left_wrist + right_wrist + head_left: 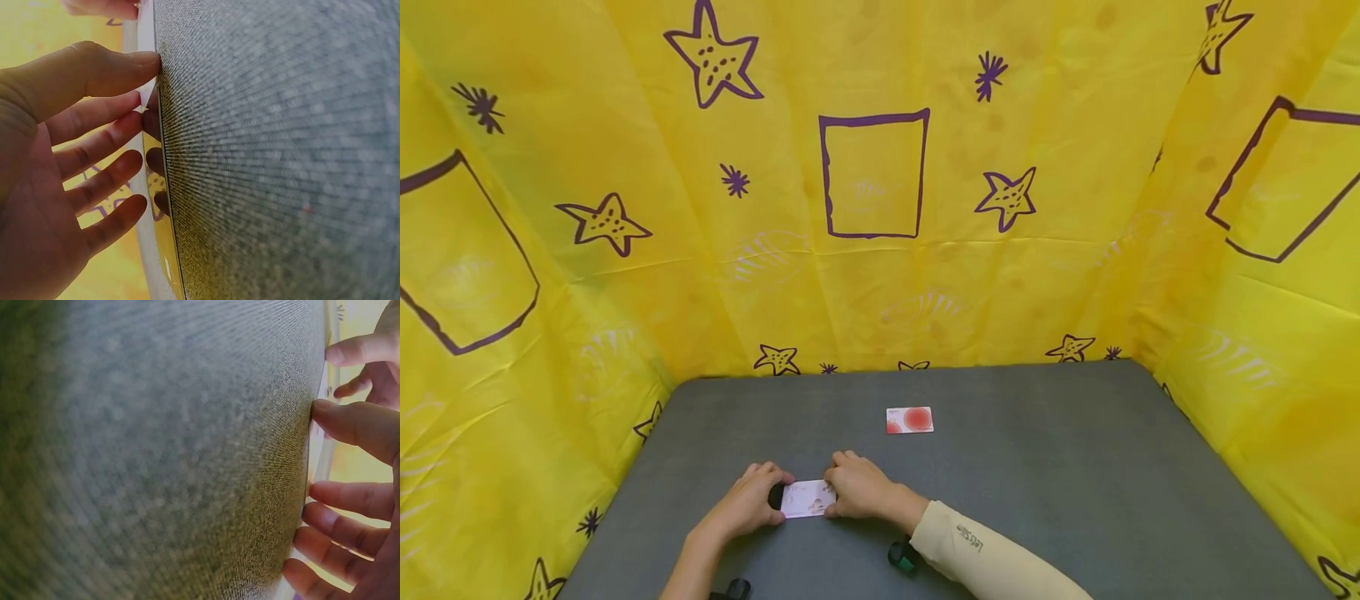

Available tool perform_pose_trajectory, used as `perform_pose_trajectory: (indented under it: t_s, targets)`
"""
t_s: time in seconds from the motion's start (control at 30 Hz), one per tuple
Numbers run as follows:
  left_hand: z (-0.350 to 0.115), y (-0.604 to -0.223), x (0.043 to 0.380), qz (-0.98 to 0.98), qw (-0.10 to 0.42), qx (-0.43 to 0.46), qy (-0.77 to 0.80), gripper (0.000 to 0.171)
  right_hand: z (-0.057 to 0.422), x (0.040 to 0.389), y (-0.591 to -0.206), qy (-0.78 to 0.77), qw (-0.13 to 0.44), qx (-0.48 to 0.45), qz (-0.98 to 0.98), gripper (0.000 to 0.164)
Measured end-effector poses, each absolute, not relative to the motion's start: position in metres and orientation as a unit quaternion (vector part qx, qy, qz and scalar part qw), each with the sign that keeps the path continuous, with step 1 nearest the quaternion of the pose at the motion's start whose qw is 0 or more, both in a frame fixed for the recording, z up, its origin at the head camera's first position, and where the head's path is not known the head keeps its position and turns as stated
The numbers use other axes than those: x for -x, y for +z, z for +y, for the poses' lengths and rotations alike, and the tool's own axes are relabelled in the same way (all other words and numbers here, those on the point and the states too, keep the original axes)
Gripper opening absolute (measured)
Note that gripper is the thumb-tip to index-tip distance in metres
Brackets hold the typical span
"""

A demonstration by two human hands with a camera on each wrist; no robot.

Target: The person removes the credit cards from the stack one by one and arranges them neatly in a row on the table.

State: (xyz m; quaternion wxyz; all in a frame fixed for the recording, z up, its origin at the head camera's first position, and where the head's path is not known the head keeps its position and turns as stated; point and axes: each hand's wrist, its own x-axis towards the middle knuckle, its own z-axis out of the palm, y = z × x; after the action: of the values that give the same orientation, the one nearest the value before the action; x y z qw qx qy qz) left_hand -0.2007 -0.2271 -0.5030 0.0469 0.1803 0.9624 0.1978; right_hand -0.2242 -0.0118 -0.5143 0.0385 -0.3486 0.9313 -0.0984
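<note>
On the dark grey table, a white printed card (808,498) lies flat between both hands. My left hand (751,502) has its thumb at the card's near left corner and its index finger at the far one. A dark glossy flat piece (156,153) beside the card mirrors its spread fingers; what it is cannot be told. My right hand (863,490) pinches the card's right end, thumb (350,425) at the near side and fingers at the far side. Farther back lies a white card with red circles (910,420), touched by neither hand.
Yellow cloth walls (880,308) with purple stars enclose the table's (1037,500) back and sides. A black wrist strap with a green patch (902,557) is near the right forearm, another dark strap (737,589) near the left.
</note>
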Motion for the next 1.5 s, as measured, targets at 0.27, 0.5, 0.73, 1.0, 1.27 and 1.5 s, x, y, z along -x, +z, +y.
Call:
perform_pose_trajectory:
  t_s: [0.27,0.5,0.73,1.0,1.27,1.5]
  targets:
    - [-0.227,-0.503,0.200,0.963,0.046,-0.176,0.197,0.044,-0.012,0.224,-0.513,-0.099,0.042,0.349,0.931,0.038]
    - [-0.226,-0.505,0.200,0.965,0.046,-0.167,0.198,0.044,-0.012,0.224,-0.513,-0.099,0.035,0.348,0.932,0.038]
    - [-0.225,-0.505,0.199,0.964,0.056,-0.158,0.205,0.043,-0.011,0.224,-0.514,-0.095,0.031,0.352,0.931,0.037]
    - [-0.224,-0.502,0.197,0.962,0.069,-0.151,0.215,0.043,-0.009,0.226,-0.516,-0.110,0.028,0.359,0.926,0.038]
    - [-0.223,-0.498,0.206,0.958,0.051,-0.168,0.228,0.041,0.003,0.235,-0.513,-0.146,0.027,0.351,0.925,0.037]
    - [-0.214,-0.498,0.222,0.956,0.004,-0.124,0.267,0.034,0.018,0.248,-0.506,-0.168,0.026,0.337,0.926,0.041]
